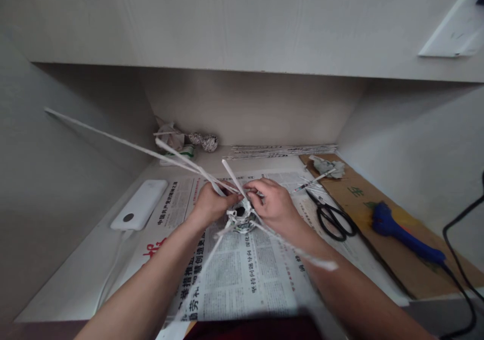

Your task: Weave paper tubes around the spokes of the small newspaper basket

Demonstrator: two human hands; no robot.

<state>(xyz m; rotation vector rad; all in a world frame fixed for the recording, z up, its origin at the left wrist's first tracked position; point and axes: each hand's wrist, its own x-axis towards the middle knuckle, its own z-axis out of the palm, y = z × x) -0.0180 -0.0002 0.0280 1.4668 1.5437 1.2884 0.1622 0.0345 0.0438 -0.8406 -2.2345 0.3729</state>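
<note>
1. Two bare hands are sharing one small woven paper piece (245,225), which is sitting between my fingertips and slightly nearer to me, its dark round opening facing up.
2. My left hand (214,203) is pinching narrowly, thumb against fingers, around the near end of a long paper strand (117,139); this strand's long axis is running from the grip far out to the left and away from me.
3. My right hand (274,199) is gripping the piece's far right edge, fingers curling inward; exactly what those fingertips are pressing, I cannot tell.
4. Between both grips, a short upright strand (231,173) is pointing away from me and leaning left; its base is lying among the fingertips, neither hand clearly nearer.
5. Toward me and right of the grip, a twisted strand (298,249) is slanting out, overlapping my right forearm in view.
6. Beneath everything, newspaper (227,284) is lying flat.
</note>
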